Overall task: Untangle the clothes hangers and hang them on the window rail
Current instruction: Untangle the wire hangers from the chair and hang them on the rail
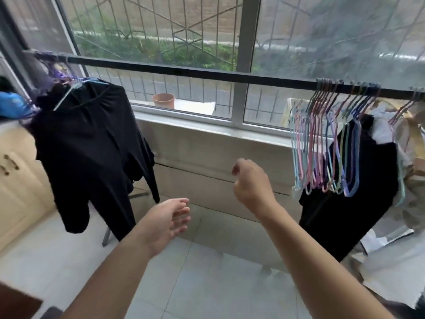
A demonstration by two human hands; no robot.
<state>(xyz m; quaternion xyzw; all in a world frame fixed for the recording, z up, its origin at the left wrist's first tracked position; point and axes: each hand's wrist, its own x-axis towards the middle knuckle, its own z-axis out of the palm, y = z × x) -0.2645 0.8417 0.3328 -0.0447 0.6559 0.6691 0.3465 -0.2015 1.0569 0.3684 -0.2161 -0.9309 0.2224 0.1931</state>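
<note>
Both hands empty: left hand loose-fingered, right hand curled. Bumping that packed hanger bunch on the right could re-tangle it off the rail.

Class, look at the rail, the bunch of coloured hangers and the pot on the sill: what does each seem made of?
Rail: probably dark painted metal; straight and matte.
Coloured hangers: likely coated wire or plastic; thin pastel loops.
Pot: apparently unglazed terracotta; dull orange-brown.
</note>
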